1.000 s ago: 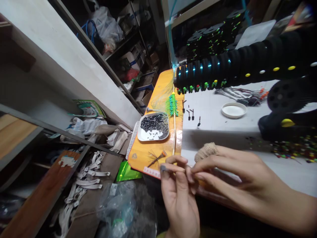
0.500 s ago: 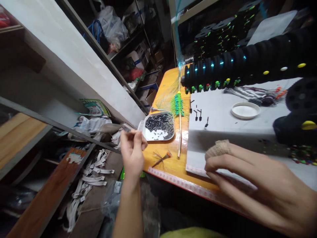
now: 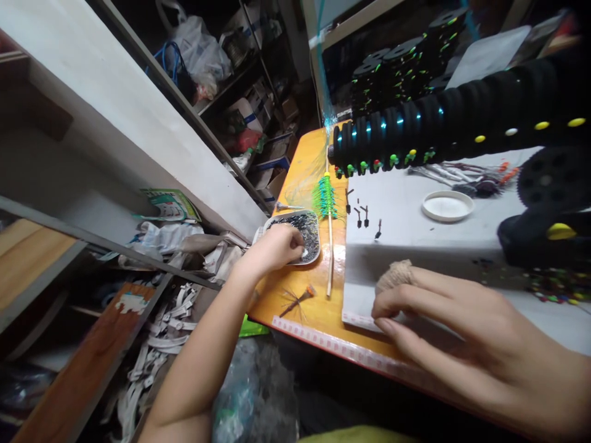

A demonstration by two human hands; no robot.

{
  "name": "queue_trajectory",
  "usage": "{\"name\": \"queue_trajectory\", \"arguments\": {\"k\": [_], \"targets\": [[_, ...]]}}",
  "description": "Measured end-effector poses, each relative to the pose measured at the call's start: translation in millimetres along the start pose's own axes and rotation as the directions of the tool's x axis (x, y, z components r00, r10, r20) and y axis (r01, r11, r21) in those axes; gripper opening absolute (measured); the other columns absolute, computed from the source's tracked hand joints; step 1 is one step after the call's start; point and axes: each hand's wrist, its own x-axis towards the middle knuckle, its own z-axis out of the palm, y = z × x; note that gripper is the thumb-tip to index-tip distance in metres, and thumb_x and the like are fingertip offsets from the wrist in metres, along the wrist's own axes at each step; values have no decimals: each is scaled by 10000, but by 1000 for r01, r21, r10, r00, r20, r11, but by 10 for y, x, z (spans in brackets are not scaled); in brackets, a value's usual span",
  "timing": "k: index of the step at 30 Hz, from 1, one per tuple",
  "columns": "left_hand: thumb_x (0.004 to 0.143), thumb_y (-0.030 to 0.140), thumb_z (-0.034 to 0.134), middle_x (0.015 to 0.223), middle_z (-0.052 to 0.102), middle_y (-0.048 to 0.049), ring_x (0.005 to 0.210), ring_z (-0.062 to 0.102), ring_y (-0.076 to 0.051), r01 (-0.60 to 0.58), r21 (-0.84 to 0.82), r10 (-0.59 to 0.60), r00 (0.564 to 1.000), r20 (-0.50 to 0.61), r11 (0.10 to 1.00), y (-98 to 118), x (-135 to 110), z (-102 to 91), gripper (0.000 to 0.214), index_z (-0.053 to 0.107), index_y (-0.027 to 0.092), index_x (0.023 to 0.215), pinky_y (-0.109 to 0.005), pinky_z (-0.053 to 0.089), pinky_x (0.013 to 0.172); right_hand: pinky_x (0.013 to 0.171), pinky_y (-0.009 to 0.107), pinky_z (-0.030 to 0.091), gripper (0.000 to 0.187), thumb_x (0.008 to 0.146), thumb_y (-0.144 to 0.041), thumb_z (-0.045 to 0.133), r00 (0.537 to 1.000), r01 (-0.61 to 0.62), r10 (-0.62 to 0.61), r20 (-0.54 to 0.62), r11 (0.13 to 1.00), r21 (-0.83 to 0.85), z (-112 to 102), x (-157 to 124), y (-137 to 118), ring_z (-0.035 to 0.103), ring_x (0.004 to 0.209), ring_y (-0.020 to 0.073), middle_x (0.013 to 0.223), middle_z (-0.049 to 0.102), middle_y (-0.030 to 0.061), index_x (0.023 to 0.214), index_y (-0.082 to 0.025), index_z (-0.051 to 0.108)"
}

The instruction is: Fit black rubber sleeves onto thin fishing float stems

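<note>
My left hand [image 3: 278, 247] reaches into a white tray [image 3: 261, 232] of small black tube-like pieces [image 3: 305, 223]. Its fingers curl down and together over them, so their tips are partly hidden. My right hand [image 3: 471, 338] is over the front edge of the white work surface [image 3: 355, 295]. Its thumb and forefinger are pinched together, and anything between them is too small or hidden to make out. Tan tape [image 3: 394, 277] wraps one of its fingertips. Several small black stemmed pieces [image 3: 366, 216] stand or lie on the white surface between the hands.
A long ribbed black roller [image 3: 392, 132] with coloured pins crosses above the surface. Beside the tray lie a stick with green and blue bands [image 3: 329, 246] and a tied bristle bundle [image 3: 295, 301]. A round white lid [image 3: 447, 206] is farther back. A pale wall [image 3: 184, 154] borders the left.
My left hand has moved right and away from me, from in front of the tray to inside it. My right hand keeps its pinched pose. The view has shifted slightly.
</note>
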Motion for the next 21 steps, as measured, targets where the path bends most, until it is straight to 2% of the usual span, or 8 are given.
{"name": "queue_trajectory", "arguments": {"k": [5,8,12,15,17,18,19,21], "targets": [[702,-7,662,774,707,-64,804,671,-249,5,19,-4,999,-49,1000,56,11,14,216,659,201,643,-355,509,830,604,243,470,156,997,-102,497,1000,5,-5,-28,1000,-1,-12,18,6,584,696,128,791,616,15,921,-200,591],[703,2,663,695,668,-12,697,623,-201,42,-53,-48,993,-104,998,51,-91,-51,199,654,198,670,-318,479,734,592,243,468,178,996,-98,497,999,6,-6,-38,1000,2,-24,32,5,587,675,127,769,613,19,898,-194,611],[711,55,672,542,492,68,550,479,-139,98,-203,-139,970,-198,974,69,-306,-141,156,627,197,665,-269,368,580,537,237,452,207,993,-134,531,998,-27,27,-50,1000,16,-30,41,-3,589,636,132,730,594,19,870,-199,684],[748,121,679,543,443,82,519,416,-119,97,-346,-202,938,-282,933,253,-504,-108,109,611,198,711,-256,307,524,501,234,434,196,987,-161,575,996,-58,60,-73,998,24,-24,41,-7,576,600,131,695,573,9,873,-209,727],[826,213,671,622,531,54,534,442,-116,60,-453,-230,915,-331,889,482,-648,-5,86,601,203,777,-248,335,518,507,231,434,161,981,-167,606,991,-69,74,-109,996,47,-19,43,-14,570,593,125,683,572,-2,887,-209,731],[855,252,665,734,623,16,579,498,-117,31,-501,-236,906,-351,865,617,-719,72,120,576,210,786,-247,384,544,521,226,442,143,979,-165,617,989,-68,77,-130,995,71,-17,45,-19,574,598,119,686,582,-6,897,-210,725],[876,290,674,823,670,-9,645,565,-124,-13,-576,-243,898,-366,817,756,-785,163,182,542,216,774,-243,440,588,538,218,453,126,976,-160,625,985,-66,80,-150,993,99,-14,46,-27,581,608,112,696,596,-9,905,-211,716],[840,255,787,838,694,-15,751,637,-130,-156,-874,-325,887,-329,460,1021,-894,369,278,536,208,729,-230,500,691,568,194,470,110,971,-140,632,979,-60,88,-181,986,153,-5,43,-44,593,626,94,720,627,-16,911,-210,692]]}}
